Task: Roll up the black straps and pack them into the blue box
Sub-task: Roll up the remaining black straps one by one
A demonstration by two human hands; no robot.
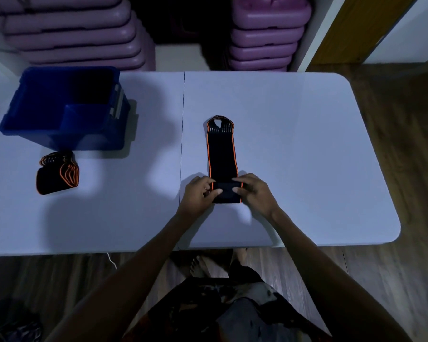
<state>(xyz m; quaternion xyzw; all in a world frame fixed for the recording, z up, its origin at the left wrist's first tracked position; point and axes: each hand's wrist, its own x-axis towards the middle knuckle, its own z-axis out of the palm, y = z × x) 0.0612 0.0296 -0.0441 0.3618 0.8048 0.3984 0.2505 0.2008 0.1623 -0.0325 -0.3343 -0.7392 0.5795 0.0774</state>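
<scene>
Strap, flat on table: near end pinched by left hand and right hand; rolling begun. Next: roll forward evenly, then box.

Going sleeveless, bare forearms, bare feet showing. Wearing a thin ring on the left hand, plus dark patterned clothing.

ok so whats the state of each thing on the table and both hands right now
strap being rolled: flat on the table, near end folded over, roll just begun
left hand: gripping the roll's left side
right hand: gripping the roll's right side
loose strap: bunched by the box, not rolled
blue box: open, upright, inside too dark to tell
table: holds everything
</scene>
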